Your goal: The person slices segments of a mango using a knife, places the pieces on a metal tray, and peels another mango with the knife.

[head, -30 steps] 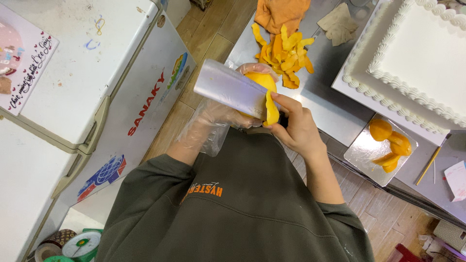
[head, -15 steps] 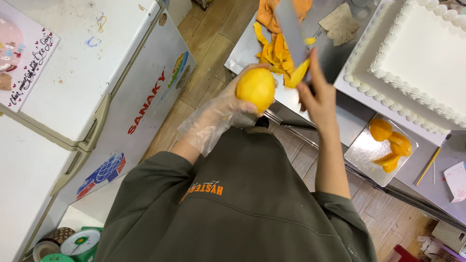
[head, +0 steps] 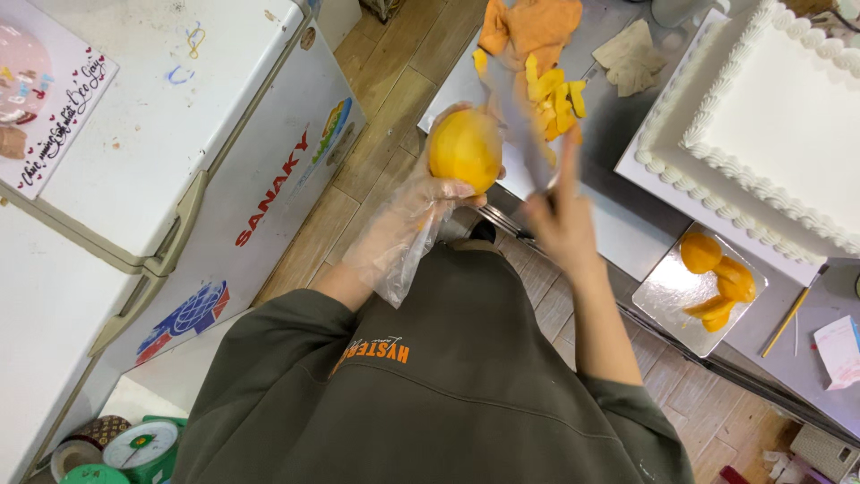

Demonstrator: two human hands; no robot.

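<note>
My left hand [head: 421,211], in a clear plastic glove, holds a peeled yellow mango [head: 464,148] up over the edge of the steel counter. To its right, my right hand [head: 560,220] grips a broad steel knife [head: 518,112]. The blade points away from me, beside the mango and above a pile of yellow mango peel strips [head: 554,100]. Blade and fruit are apart. The knife's handle is hidden inside my hand.
An orange cloth [head: 533,27] lies beyond the peels. A white frosted rectangular cake [head: 788,116] sits on the right. Near it, a small silver tray [head: 658,291] carries mango pieces [head: 717,278]. A white chest freezer [head: 179,152] stands left, with a green scale [head: 139,444] below it.
The knife was against the mango, cutting a strip. My right hand has since swung it away to the right, over the peel pile. The mango has been lifted slightly.
</note>
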